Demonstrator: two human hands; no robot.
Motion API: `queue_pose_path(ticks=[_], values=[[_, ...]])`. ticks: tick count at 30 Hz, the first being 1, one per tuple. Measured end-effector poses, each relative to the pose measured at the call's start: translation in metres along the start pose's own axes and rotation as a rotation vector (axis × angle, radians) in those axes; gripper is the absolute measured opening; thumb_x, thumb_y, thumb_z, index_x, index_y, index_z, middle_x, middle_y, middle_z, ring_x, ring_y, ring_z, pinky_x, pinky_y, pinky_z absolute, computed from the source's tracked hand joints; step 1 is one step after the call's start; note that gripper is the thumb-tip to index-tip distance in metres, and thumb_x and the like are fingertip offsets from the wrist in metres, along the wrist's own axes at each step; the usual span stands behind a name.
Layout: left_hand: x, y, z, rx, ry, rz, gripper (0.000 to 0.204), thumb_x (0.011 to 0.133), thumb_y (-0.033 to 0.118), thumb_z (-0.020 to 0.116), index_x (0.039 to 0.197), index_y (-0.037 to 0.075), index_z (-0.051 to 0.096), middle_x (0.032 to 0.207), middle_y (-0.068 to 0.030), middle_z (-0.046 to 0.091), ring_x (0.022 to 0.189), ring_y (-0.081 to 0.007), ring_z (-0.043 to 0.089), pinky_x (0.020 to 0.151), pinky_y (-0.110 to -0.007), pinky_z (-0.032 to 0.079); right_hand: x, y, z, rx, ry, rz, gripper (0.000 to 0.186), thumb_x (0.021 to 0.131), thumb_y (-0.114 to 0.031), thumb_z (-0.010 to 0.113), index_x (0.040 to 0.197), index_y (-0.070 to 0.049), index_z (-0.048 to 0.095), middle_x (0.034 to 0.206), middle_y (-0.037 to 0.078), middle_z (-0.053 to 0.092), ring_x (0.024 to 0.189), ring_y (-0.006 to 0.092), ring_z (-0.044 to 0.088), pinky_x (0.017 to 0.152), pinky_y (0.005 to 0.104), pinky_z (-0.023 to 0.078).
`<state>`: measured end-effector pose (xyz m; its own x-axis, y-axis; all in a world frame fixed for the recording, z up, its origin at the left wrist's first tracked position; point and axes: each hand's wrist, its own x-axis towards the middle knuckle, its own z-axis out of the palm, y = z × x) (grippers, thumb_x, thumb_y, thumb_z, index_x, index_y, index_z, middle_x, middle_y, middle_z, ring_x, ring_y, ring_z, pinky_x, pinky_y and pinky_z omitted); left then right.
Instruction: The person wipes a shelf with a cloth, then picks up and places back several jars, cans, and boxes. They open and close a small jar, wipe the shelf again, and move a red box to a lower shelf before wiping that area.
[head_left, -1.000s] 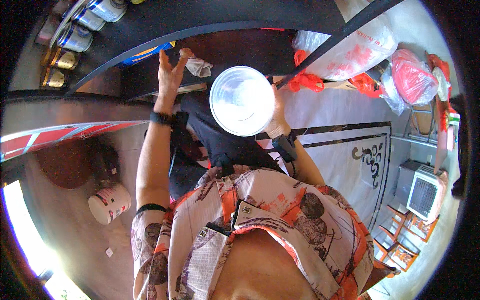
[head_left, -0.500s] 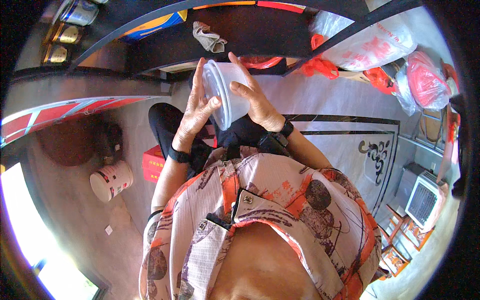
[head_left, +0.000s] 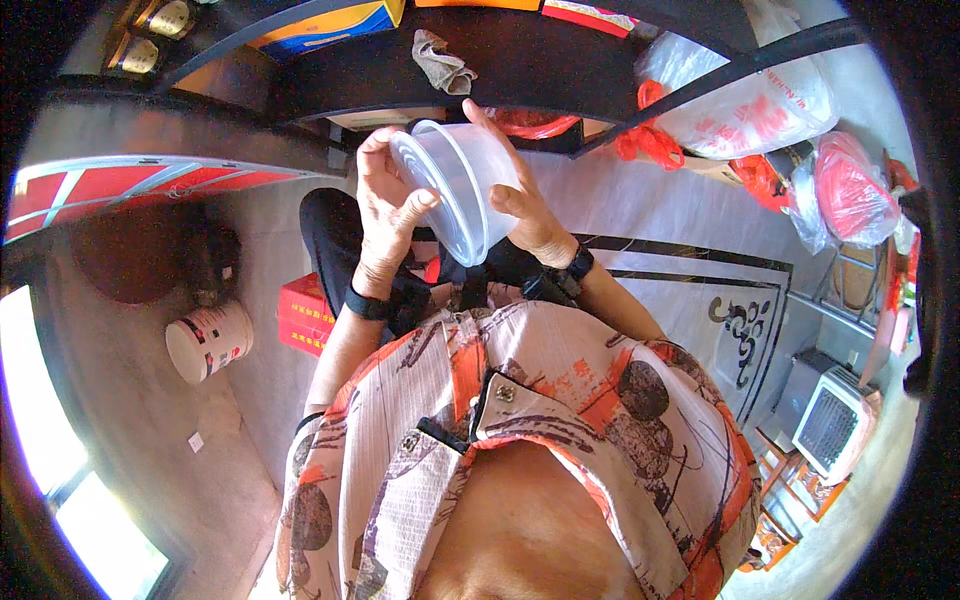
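Note:
In front of my chest a clear, round plastic tub (head_left: 488, 160) is tipped on its side, its mouth facing left. My right hand (head_left: 536, 222) is closed around its base and wall, the thumb on the near side. A clear round lid (head_left: 425, 185) is gripped at its edge by my left hand (head_left: 382, 205), fingers behind and thumb in front. A gap shows between lid and rim at the upper end, while their lower ends lie close together; whether they touch there I cannot tell. Nothing shows inside the tub.
A dark shelf (head_left: 350, 82) spans the far side, bearing a crumpled grey cloth (head_left: 442, 64). Plastic bags (head_left: 855, 185) hang or lie at far right. On the left floor stand a white bucket (head_left: 210, 342) and a red box (head_left: 305, 312).
The lid has come away from the tub's rim at the upper end, drawn left by my left hand. My right hand keeps the tub, now slightly farther right.

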<state>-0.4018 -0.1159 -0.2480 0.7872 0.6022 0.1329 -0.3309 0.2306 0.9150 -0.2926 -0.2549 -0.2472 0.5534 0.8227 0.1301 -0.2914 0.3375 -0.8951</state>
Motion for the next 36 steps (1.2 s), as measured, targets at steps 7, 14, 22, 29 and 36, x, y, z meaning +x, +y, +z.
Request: queue_pose_path(ticks=[7,14,22,29,36], values=[[-0.005,0.004,-0.014,-0.053,0.025,0.018,0.043,0.089,0.016,0.076,0.124,0.008,0.052,0.133,-0.0072,0.053,0.121,-0.0188,0.052,0.107,-0.034,0.039,-0.003,-0.005,0.000,0.294,-0.075,0.076,0.106,0.081,-0.053,0.074,0.160,-0.007,0.021,0.157,0.014,0.036,0.144,0.0245,0.036,0.121,0.0378,0.023],[-0.007,0.009,-0.032,-0.114,0.045,-0.001,0.015,0.100,0.015,0.062,0.114,0.010,0.062,0.117,-0.0038,0.066,0.104,-0.0144,0.062,0.097,-0.031,0.048,-0.002,-0.009,-0.001,0.412,-0.074,0.126,0.104,0.084,-0.055,0.071,0.161,-0.009,0.019,0.153,0.015,0.042,0.142,0.0253,0.039,0.120,0.0379,0.025],[-0.018,-0.005,-0.064,-0.318,0.256,-0.204,0.035,0.104,0.026,0.056,0.134,0.009,0.057,0.122,-0.0030,0.065,0.112,-0.0166,0.062,0.097,-0.033,0.053,0.005,-0.005,-0.012,0.632,-0.106,0.229,0.101,0.086,-0.068,0.061,0.158,-0.009,0.023,0.152,0.025,0.041,0.131,0.0429,0.051,0.101,0.0522,0.050],[-0.019,-0.010,-0.090,0.417,0.121,-0.058,0.046,0.105,0.019,0.052,0.148,0.006,0.043,0.141,-0.0083,0.054,0.127,-0.0194,0.054,0.107,-0.035,0.047,0.005,0.000,-0.015,0.789,-0.083,0.266,0.098,0.087,-0.070,0.057,0.154,-0.005,0.029,0.152,0.028,0.041,0.130,0.0474,0.051,0.098,0.0555,0.053],[-0.006,0.019,-0.043,-0.289,0.296,-0.218,0.014,0.097,0.012,0.066,0.109,0.005,0.068,0.103,-0.0032,0.071,0.093,-0.0112,0.066,0.087,-0.028,0.053,0.001,-0.001,-0.013,0.606,-0.002,0.279,0.090,0.090,-0.064,0.059,0.154,-0.006,0.032,0.152,0.022,0.044,0.134,0.0377,0.050,0.107,0.0511,0.045]])
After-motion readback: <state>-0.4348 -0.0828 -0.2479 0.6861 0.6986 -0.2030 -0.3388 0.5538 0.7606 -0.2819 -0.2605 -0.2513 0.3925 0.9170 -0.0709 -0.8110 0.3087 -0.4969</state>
